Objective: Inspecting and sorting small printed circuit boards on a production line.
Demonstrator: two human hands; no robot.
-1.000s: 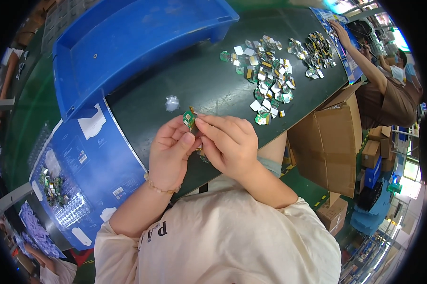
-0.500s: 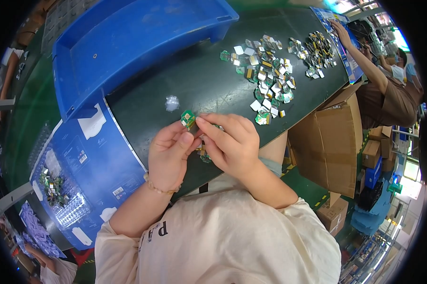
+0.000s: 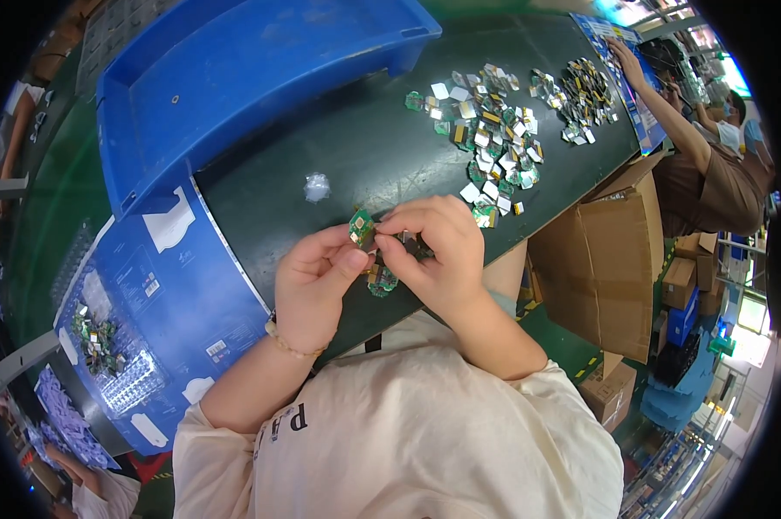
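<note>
Green and small, 1 circuit board (image 3: 361, 227) stands tilted between the 2 hands, its face turned up and a pale square near its middle. The left hand (image 3: 312, 278) has its thumb and fingers closed on the board from the near left; a beaded bracelet (image 3: 297, 350) circles that wrist. The right hand (image 3: 442, 251) has thumb and forefinger pinched at the board's right edge (the exact spot they grip is too small to make out). Just under the gap between the hands, more boards (image 3: 381, 282) lie on the dark green tabletop (image 3: 260, 195).

Just beyond the left hand rests a crumpled, translucent plastic piece (image 3: 317, 187); farther off that way stands a blue plastic bin (image 3: 234, 91). Beyond the right hand, to its right, spreads a loose heap of boards with white squares (image 3: 498, 147), and past that a 2nd heap (image 3: 588, 91). Left of the left hand is a printed blue cardboard sheet (image 3: 196, 285), with a cluster of boards (image 3: 96, 342) and clear blister packaging (image 3: 132, 385) at its far side.
</note>
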